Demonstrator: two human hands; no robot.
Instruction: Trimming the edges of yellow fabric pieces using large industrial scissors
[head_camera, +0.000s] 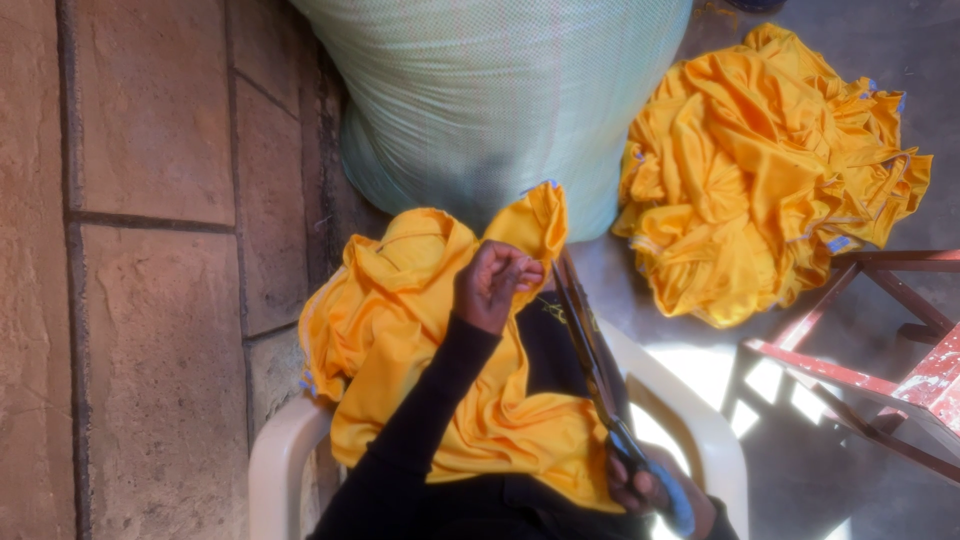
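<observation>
We note left hand (495, 283) raised, fingers pinched closed on edge of yellow garment (420, 340). Garment draped over lap and left forearm, above white plastic chair (290, 450). Right hand (650, 490) low at frame bottom, fingers wrapped closed around handles of long scissors (590, 360); blades point up toward pinched edge. Yellow garment pile (760, 170) on floor beside green woven sack (480, 100). Red metal frame (880, 370) at right.

One head-worn view, steeply downward, close over the lap (no second view).
</observation>
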